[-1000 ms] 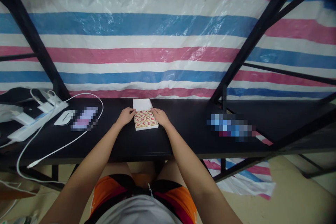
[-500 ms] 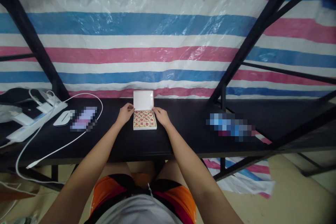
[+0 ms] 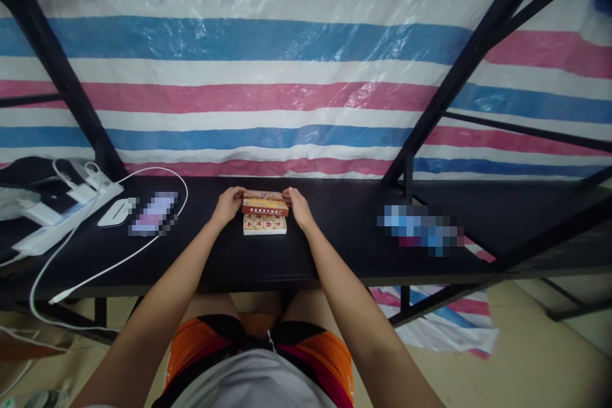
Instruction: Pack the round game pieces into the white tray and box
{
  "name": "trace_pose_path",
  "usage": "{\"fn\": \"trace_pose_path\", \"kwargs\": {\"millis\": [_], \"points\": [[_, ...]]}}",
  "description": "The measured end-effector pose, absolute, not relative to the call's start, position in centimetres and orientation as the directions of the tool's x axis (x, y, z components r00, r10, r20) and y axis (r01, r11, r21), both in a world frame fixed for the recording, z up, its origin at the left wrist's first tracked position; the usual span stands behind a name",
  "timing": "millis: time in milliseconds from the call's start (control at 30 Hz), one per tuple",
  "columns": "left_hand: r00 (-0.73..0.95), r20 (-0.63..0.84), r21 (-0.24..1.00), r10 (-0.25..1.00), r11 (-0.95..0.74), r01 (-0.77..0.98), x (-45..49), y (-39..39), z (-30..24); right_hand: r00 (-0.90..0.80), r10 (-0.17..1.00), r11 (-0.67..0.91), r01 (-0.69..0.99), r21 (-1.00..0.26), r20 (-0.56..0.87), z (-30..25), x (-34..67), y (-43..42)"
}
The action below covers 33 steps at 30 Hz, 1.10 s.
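A small white box (image 3: 265, 231) on the black table holds round xiangqi pieces (image 3: 259, 224) with red characters. Over its back half leans the brown and yellow printed lid (image 3: 265, 204), tilted, its front edge raised above the pieces. My left hand (image 3: 229, 206) grips the lid at its left side, fingers closed. On the opposite side, my right hand (image 3: 297, 205) pinches the lid's right end. The rear rows of pieces are hidden under the lid.
At the left lie a white power strip (image 3: 67, 220) with plugs, a white cable (image 3: 102, 277), a white flat device (image 3: 115, 212) and a blurred phone-like object (image 3: 153, 213). A blurred-out item (image 3: 421, 229) lies at the right. Black frame bars (image 3: 444, 83) slant up on both sides.
The lid stood upright behind the box with its white inside showing. It has swung forward and down over the pieces, its printed outside now facing up. Both hands moved with it.
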<state>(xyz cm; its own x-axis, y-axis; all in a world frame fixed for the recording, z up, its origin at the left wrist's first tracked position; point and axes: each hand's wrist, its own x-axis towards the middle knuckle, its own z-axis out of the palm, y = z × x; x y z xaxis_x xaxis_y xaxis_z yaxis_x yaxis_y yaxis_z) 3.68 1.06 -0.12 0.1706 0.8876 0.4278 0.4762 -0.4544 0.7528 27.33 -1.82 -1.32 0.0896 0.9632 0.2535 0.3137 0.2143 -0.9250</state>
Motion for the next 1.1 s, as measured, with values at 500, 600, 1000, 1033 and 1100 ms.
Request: {"fn": "trace_pose_path", "kwargs": {"millis": [500,600,1000,1033,1100], "points": [[0.382,0.3,0.655,0.874,-0.48,0.584,4.4,-0.9,1.2,-0.033,0.935,0.288,0.65,-0.703,0.353,-1.9,27.1,-1.9],[0.421,0.219,0.65,0.88,-0.454,0.609,4.0,-0.6,1.0,-0.054,0.951,0.247,0.726,-0.641,0.306,-1.8,27.0,-2.0],[0.289,0.103,0.467,0.952,-0.303,0.831,3.6,-0.2,1.0,-0.02,0.965,0.173,0.797,-0.579,0.262,-1.3,26.5,-2.3],[0.285,0.116,0.452,0.951,-0.306,0.838,3.6,-0.2,1.1,-0.014,0.963,0.178,0.78,-0.6,0.268,-1.4,26.6,-2.3],[0.284,0.15,0.433,0.947,-0.321,0.842,3.6,-0.4,1.1,-0.008,0.962,0.191,0.732,-0.653,0.273,-1.4,26.9,-2.2]]}}
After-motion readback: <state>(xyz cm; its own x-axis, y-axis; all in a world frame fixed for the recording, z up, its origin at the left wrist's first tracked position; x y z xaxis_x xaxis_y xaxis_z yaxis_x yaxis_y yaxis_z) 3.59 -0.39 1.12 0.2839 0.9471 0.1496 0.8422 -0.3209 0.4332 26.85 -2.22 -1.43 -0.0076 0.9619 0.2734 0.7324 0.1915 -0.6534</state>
